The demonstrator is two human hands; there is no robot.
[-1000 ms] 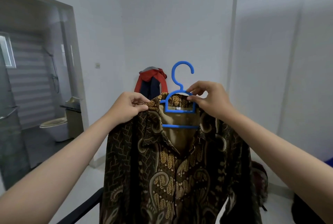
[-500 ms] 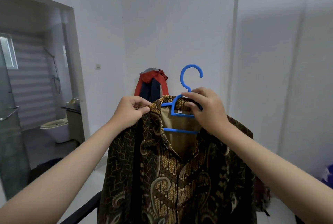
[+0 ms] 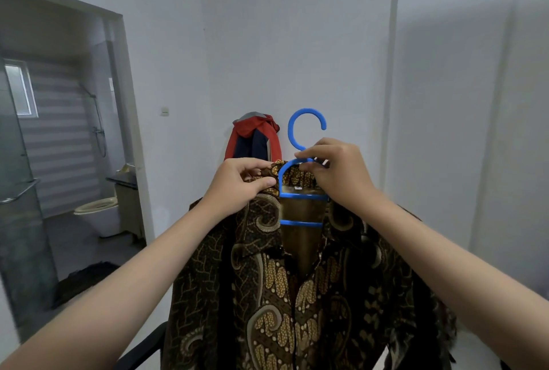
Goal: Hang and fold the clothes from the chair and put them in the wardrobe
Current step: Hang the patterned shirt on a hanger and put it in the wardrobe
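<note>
The left hand [image 3: 237, 188] pinches the collar of the shirt [image 3: 285, 295] with curled fingers. The right hand [image 3: 335, 173] grips the hanger [image 3: 300, 195] at its neck, perhaps some collar too. The shirt hangs below both hands.

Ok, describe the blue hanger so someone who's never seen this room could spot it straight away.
Against the white wall, a brown patterned shirt is held up by both hands. The blue hanger sits inside its collar, hook rising above the right hand. It is the only bright blue thing, beside a red jacket.
</note>
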